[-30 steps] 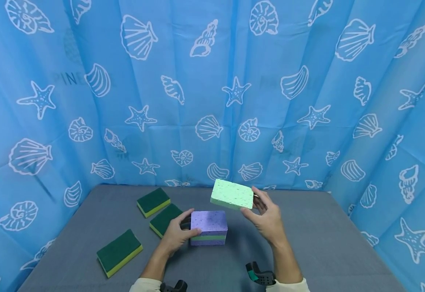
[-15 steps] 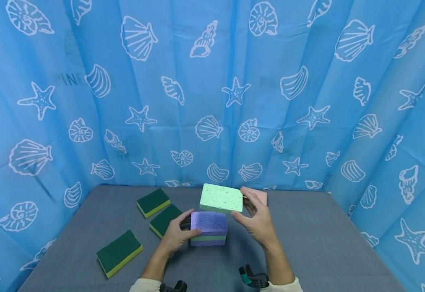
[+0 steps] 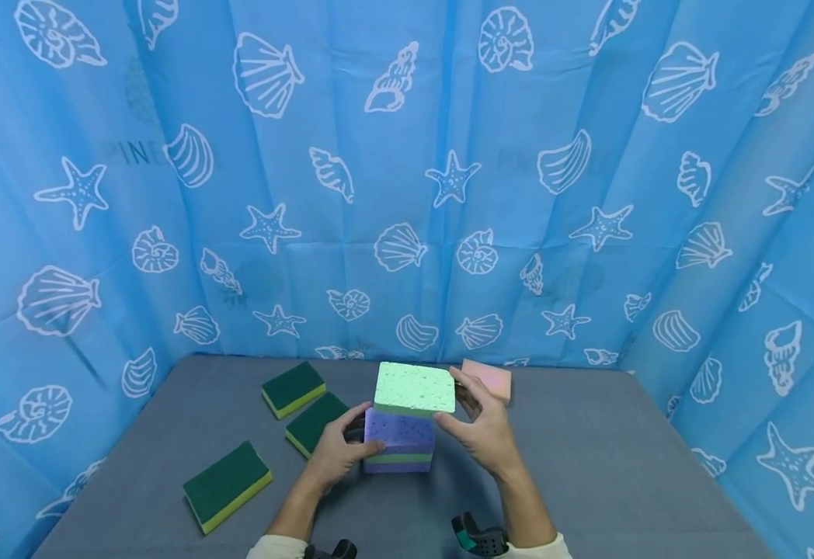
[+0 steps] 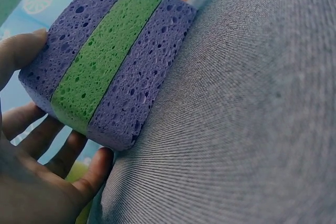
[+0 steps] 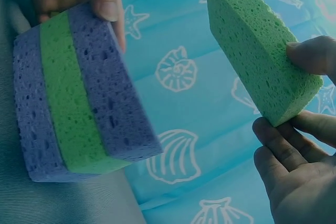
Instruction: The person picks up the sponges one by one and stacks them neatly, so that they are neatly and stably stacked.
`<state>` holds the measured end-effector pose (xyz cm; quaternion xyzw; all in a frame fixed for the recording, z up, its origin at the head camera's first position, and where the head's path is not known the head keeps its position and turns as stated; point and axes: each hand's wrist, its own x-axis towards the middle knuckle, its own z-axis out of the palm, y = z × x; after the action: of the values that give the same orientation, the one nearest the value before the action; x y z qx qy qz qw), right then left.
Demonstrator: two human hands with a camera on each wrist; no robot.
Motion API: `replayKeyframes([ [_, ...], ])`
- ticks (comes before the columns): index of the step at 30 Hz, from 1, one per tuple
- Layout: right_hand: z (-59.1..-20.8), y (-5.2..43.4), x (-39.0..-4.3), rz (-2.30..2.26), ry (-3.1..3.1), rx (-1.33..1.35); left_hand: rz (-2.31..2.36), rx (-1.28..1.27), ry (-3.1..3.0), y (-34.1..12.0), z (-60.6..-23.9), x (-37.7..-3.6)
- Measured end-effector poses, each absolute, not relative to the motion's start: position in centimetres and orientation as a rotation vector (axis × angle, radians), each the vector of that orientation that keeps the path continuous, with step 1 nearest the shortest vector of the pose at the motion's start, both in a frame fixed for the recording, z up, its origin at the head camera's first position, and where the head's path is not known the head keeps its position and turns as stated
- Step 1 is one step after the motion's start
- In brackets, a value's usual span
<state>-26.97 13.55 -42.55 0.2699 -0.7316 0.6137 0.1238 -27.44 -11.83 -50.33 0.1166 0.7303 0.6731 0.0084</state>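
Observation:
A stack of sponges (image 3: 400, 446), purple over green over purple, stands on the grey table (image 3: 589, 481). My left hand (image 3: 340, 446) grips its left side, thumb on the front; the same stack (image 4: 113, 56) and left hand (image 4: 31, 182) fill the left wrist view. My right hand (image 3: 480, 431) holds a light green sponge (image 3: 415, 387) by its right end, just above the stack and a little apart from it. In the right wrist view the green sponge (image 5: 257, 45) hangs beside the stack (image 5: 79, 93), pinched by the right hand (image 5: 299, 145).
Three dark green and yellow scouring sponges lie to the left: one (image 3: 227, 484) near the front, two (image 3: 293, 387) (image 3: 314, 421) further back. A pink sponge (image 3: 488, 378) lies behind my right hand. Blue shell-print curtains (image 3: 407, 178) wall in the table.
My right hand has carried the light green sponge left and down until it hovers over the stack, uncovering the pink sponge behind. The left hand has kept its hold on the stack.

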Motion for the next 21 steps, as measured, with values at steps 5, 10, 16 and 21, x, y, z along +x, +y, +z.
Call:
replayKeyframes([
  [5, -43.5, 13.5, -27.4, 1.803, -2.162, 0.784, 2.097, 0.378, 2.267, -11.8, -50.3, -27.7],
  [10, -44.4, 13.2, -27.7, 1.799, -2.182, 0.777, 2.11, 0.371, 2.25, -11.8, -50.3, -27.6],
  [16, -44.9, 13.1, -27.8, 1.802, -2.185, 0.789, 2.13, 0.379, 2.262, -11.7, -50.2, -27.3],
  [21, -45.3, 13.0, -27.9, 1.816, -2.202, 0.796, 2.127, 0.401, 2.275, -11.8, -50.3, -27.3],
])
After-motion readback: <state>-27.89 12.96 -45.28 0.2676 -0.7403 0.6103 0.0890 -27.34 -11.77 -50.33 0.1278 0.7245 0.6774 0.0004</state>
